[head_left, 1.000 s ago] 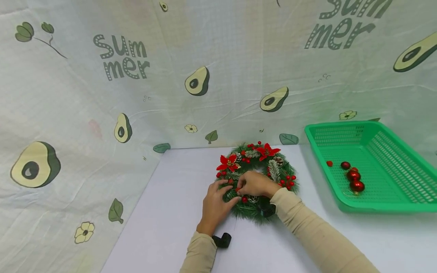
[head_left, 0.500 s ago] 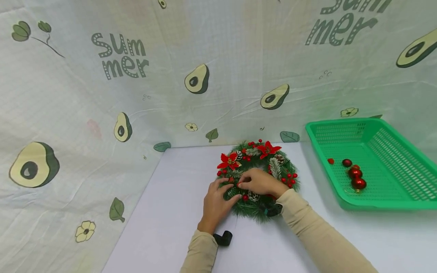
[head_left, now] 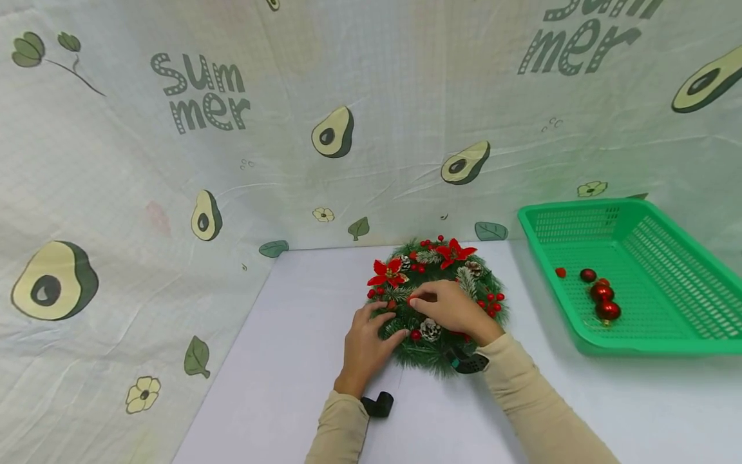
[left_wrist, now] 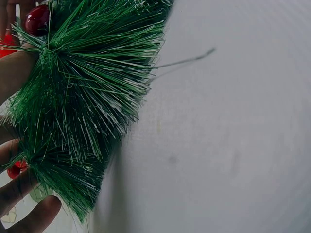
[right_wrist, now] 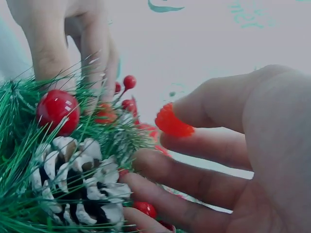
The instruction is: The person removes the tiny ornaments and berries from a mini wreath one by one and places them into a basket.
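Note:
A green Christmas wreath [head_left: 426, 361] with red poinsettias, berries and pine cones lies on the white table. My left hand [head_left: 366, 348] holds the wreath's near left side, with greenery between thumb and fingers; in the left wrist view the fingers [left_wrist: 41, 216] lie along its edge. My right hand [head_left: 455, 309] is over the wreath's middle. Its thumb and index finger pinch a small bumpy red artificial raspberry [right_wrist: 173, 121], raised beside the greenery. A similar orange-red berry [right_wrist: 105, 113] sits in the needles by the left fingertips. Close by are a shiny red ball [right_wrist: 58, 112] and a white-tipped pine cone [right_wrist: 77, 184].
To the right stands a green plastic basket [head_left: 655, 348] holding several red baubles [head_left: 607, 310] and small red berries [head_left: 560, 272]. A cloth [head_left: 394, 77] printed with avocados hangs behind the table [head_left: 272, 361]. A thin stem [left_wrist: 184, 61] sticks out from the wreath's edge.
My right hand has drawn back and up from the left hand, with the raspberry still pinched, uncovering the pine cone. The left hand has stayed on the wreath. The head view has shifted slightly.

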Tool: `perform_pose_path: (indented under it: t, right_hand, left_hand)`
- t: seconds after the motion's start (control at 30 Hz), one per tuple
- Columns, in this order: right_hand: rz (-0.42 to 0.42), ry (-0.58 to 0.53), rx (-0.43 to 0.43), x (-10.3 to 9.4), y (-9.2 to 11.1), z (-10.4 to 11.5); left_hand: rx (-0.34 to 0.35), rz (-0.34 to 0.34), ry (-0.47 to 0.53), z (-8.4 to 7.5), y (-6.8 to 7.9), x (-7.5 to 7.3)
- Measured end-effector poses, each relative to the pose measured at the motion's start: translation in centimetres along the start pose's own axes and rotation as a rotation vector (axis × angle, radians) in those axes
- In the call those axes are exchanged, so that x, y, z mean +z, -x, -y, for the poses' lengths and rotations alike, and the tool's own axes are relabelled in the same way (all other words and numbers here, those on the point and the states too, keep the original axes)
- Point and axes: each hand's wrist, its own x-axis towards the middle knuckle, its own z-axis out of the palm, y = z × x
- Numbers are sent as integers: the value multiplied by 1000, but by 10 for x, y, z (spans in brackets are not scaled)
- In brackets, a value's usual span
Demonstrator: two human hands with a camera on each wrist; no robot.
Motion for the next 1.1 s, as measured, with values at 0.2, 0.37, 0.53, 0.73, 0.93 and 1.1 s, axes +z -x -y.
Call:
perform_pose_path:
  t: [0.2,0.37,0.53,0.73,0.93,1.1]
  right_hand:
    - [-175,18,-32,-6,14,5]
    - [-289,-20,-53,-13,21,7]
    - [-353,-68,-37,-24,28,3]
    - [-378,-106,1,-38,34,-5]
    - [-382,-126,14,-47,37,-12]
    - [-386,-148,22,-51,41,-14]
  left_hand:
    - [6,6,-10,-3,0,1]
    - [15,0,-10,-5,0,1]
    - [18,-12,-6,-5,1,1]
    - [-15,7,8,-3,1,0]
    - [-31,8,12,-2,0,0]
    - [-32,11,21,-2,2,-1]
